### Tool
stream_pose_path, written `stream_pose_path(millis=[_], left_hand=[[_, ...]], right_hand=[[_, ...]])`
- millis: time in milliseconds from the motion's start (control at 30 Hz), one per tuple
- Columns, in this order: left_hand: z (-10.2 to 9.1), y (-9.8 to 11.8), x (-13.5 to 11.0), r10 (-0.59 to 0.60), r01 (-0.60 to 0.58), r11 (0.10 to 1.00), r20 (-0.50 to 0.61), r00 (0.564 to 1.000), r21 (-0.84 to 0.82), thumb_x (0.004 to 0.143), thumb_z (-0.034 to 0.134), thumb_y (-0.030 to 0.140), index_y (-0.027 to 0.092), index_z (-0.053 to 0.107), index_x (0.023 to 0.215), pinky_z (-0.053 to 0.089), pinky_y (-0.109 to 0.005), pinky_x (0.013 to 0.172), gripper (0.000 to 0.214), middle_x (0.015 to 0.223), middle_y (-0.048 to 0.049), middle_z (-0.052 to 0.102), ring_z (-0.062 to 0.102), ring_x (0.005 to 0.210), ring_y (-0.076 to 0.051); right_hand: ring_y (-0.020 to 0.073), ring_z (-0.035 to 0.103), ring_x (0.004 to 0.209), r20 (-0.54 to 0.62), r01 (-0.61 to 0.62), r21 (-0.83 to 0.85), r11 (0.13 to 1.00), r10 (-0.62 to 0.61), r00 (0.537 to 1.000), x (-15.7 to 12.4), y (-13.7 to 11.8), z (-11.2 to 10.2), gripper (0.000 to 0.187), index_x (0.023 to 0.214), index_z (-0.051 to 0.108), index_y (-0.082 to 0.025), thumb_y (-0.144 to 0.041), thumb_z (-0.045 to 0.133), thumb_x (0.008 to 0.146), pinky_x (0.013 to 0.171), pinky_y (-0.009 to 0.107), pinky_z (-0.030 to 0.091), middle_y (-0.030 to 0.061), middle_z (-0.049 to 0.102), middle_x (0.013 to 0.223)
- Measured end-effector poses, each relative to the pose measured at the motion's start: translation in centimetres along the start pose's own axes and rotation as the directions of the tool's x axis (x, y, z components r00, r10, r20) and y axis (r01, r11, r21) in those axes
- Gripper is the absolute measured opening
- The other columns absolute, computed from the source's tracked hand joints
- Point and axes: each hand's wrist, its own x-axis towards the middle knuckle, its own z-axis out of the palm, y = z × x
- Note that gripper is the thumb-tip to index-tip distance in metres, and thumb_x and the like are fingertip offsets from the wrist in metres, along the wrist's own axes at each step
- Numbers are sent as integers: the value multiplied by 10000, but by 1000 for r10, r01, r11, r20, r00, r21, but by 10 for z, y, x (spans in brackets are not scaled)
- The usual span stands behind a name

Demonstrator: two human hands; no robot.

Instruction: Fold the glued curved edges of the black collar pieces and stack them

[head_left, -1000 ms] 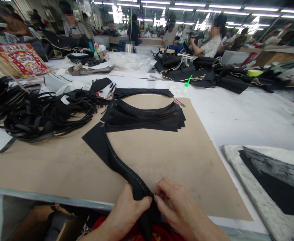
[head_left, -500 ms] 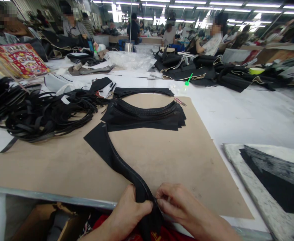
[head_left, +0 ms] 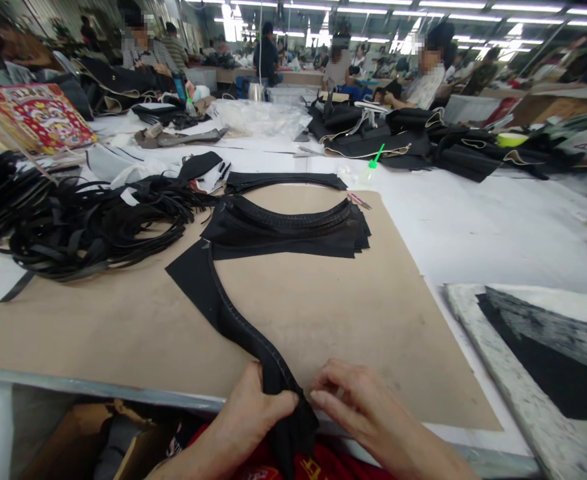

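Note:
A long black piece of leather-like material (head_left: 236, 337) with a raised, stitched curved edge runs from the middle of the table to the front edge, where its near end hangs down. My left hand (head_left: 256, 403) is closed around it near that end, thumb on top. Just right of the held part, my right hand (head_left: 353, 403) hovers with bent fingers, thumb and forefinger slightly apart, and nothing visible in them. Beyond lies a stack of similar curved black pieces (head_left: 293, 240), with another thin black piece (head_left: 283, 180) behind it.
Brown board (head_left: 353, 320) covers the work area. At left lie coiled black strips (head_left: 98, 227); at right, a pale slab (head_left: 466, 313) carries black material. Small snips (head_left: 358, 200) and a green-tipped bottle (head_left: 373, 167) are farther back. Several people work beyond.
My right hand's fingertips have come away from the black piece's edge. My left hand, still gripping it, has shifted slightly left and up.

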Motion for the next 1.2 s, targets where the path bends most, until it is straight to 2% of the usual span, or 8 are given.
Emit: stream_pose_path(millis=[133,267,433,667,800,933,1033,1200], left_hand=[[-1,-4,2,16,-16,999,2,1000,44,629,631,185,96,651,836,517,-276,657,227,803,-58,688,627,764,-224],[-1,-4,1,49,-50,998,33,998,33,641,624,179,98,659,866,516,-279,686,241,829,-56,692,631,797,-227],[0,1,-1,24,-25,999,25,999,34,636,631,212,98,656,864,523,-295,704,256,814,-55,687,628,784,-225],[1,-1,-1,17,-18,1000,46,999,23,615,606,199,112,629,793,526,-294,691,199,754,-39,655,622,756,-217],[2,-3,-2,-6,7,1000,35,999,-16,611,619,192,138,576,719,525,-282,653,128,691,-15,616,623,731,-216],[3,-4,-4,-21,22,999,33,999,-40,616,629,176,136,592,745,517,-262,616,140,678,-8,613,626,710,-210],[5,-4,-3,-42,44,996,28,999,-73,618,640,181,136,610,766,513,-257,603,157,678,-7,619,627,699,-207],[6,1,-2,-33,41,993,68,997,-111,596,640,181,131,602,693,500,-254,585,115,652,-9,613,625,676,-202]], right_hand=[[132,573,730,-36,-23,-14,1000,22,999,3,-11,14,96,820,603,-200,-189,518,862,662,232,403,-2,619,811],[136,560,714,-52,-12,-65,998,9,999,6,-11,17,111,795,581,-207,-170,494,853,638,235,387,-6,605,787],[130,553,707,-57,14,-113,994,-20,998,8,-12,17,158,779,598,-201,-149,469,856,642,234,374,-6,608,781],[128,570,725,-12,-19,3,1000,19,1000,7,-5,15,172,764,630,-190,-158,483,848,638,221,372,-11,626,753],[119,558,687,41,-43,57,997,41,998,7,-3,13,196,770,623,-191,-204,467,888,612,213,367,-20,611,729],[132,561,735,82,-47,44,998,43,996,5,-5,9,200,788,608,-206,-238,455,914,634,216,378,-18,605,757],[150,572,805,84,-32,30,999,30,996,2,-5,8,213,820,593,-212,-283,434,944,677,227,399,2,622,840],[157,578,851,81,-20,-20,1000,22,996,1,5,6,227,890,579,-217,-298,385,975,724,244,413,24,625,920]])
